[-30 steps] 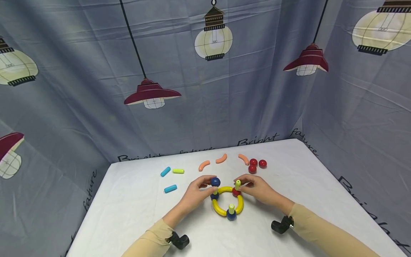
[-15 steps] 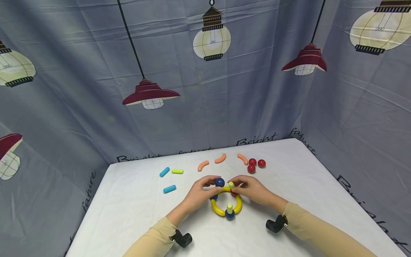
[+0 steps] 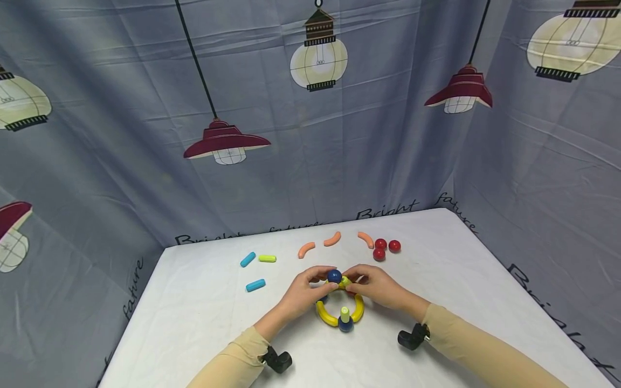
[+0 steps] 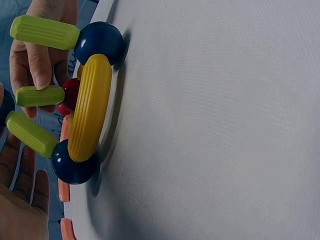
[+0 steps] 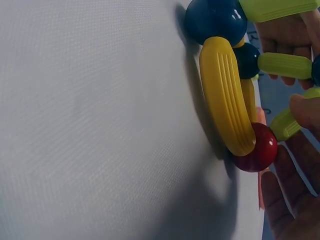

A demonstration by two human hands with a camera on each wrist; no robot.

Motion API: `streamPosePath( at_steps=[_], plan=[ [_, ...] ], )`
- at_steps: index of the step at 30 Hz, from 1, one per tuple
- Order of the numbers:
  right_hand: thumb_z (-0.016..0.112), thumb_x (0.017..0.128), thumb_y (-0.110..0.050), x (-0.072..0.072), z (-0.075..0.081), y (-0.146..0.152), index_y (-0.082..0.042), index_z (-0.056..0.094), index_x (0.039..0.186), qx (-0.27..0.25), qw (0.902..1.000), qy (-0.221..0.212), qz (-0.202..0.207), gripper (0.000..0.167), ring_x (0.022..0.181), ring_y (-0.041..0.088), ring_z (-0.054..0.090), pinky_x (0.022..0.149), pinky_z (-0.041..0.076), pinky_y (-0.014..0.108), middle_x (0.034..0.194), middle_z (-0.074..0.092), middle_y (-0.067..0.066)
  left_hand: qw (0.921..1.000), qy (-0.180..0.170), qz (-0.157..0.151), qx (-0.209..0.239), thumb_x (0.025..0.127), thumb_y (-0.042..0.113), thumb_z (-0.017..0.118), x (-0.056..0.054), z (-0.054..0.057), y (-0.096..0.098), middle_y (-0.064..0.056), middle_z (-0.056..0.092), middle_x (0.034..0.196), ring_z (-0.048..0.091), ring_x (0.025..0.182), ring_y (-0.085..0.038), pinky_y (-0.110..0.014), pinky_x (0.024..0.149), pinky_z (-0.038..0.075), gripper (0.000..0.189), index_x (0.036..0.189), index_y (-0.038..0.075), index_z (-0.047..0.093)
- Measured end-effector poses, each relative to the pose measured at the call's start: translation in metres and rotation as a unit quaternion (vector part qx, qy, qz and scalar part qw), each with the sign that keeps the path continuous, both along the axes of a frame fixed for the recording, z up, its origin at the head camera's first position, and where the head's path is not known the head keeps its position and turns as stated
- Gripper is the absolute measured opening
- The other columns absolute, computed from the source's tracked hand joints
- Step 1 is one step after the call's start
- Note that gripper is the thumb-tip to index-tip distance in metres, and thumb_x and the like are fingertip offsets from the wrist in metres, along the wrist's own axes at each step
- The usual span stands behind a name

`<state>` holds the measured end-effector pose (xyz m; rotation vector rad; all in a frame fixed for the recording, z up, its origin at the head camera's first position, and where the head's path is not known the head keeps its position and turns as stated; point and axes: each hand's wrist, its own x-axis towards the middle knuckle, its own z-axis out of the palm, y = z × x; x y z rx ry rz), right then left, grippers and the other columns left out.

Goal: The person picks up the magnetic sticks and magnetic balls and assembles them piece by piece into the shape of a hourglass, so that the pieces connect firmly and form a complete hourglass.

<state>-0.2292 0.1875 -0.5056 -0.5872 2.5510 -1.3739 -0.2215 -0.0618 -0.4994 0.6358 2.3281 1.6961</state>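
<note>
Yellow ring (image 3: pixel 326 316): lay on the surface (image 3: pixel 194 323)
Left fingers (image 3: pixel 321 291): curled, pinched blue ball (image 3: pixel 335 276)
Right fingers (image 3: pixel 359 289): curled, pinched green rod (image 5: pixel 286 125)

2 hands (image 3: pixel 303 291) (image 3: pixel 376 285) pinch, near each other.

Ring (image 3: pixel 326 314) on table (image 3: pixel 194 318); its balls (image 3: pixel 345 326) at 6, 10, 2 o'clock, rod (image 3: pixel 345 313) up from each, top ball (image 3: pixel 335 276) on the 10 rod. Left hand (image 3: pixel 302 292) at ring's 10, right hand (image 3: pixel 377 286) at 2. From ring: loose straight rods (image 3: pixel 255 285) ~10, loose curved rods (image 3: pixel 332 239) 11 to 1, loose balls (image 3: pixel 379 255) 1. Curtain (image 3: pixel 271 194) behind table.
</note>
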Motion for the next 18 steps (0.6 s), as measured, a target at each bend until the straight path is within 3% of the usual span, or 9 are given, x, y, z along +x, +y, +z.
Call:
streamPosePath(
  at_steps=[3, 10, 18],
  plan=[
    [0.073, 0.097, -0.027, -0.0004, 0.0001, -0.0008, -0.024, 0.072, 0.120, -0.003, 1.0000, 0.001, 0.005, 0.023, 0.101, 0.016, 0.061, 0.090, 0.053, 0.032, 0.109, 0.068, -0.010, 1.0000, 0.000, 0.000, 0.001, 0.099, 0.019, 0.070, 0.0002, -0.0002, 0.0008, -0.004, 0.067, 0.126, 0.058, 0.120, -0.029, -0.061, 0.110, 0.034, 0.041, 0.138, 0.009, 0.063],
    [0.072, 0.098, -0.025, -0.0006, -0.0001, -0.0024, -0.023, 0.072, 0.118, -0.009, 0.9999, 0.000, 0.012, 0.020, 0.100, 0.018, 0.061, 0.088, 0.054, 0.031, 0.110, 0.068, -0.009, 0.9999, 0.009, -0.007, -0.007, 0.098, 0.027, 0.071, 0.0009, -0.0015, 0.0011, 0.006, 0.066, 0.126, 0.059, 0.118, -0.018, -0.054, 0.109, 0.038, 0.038, 0.135, 0.023, 0.065],
    [0.072, 0.098, -0.026, -0.0008, -0.0007, -0.0027, -0.023, 0.072, 0.117, -0.008, 0.9999, -0.005, 0.008, 0.019, 0.101, 0.017, 0.061, 0.089, 0.053, 0.031, 0.110, 0.068, -0.009, 0.9991, 0.019, -0.010, -0.038, 0.098, 0.033, 0.071, 0.0014, -0.0068, -0.0037, 0.009, 0.065, 0.129, 0.058, 0.120, -0.017, -0.051, 0.107, 0.042, 0.039, 0.136, 0.025, 0.065]
  ],
)
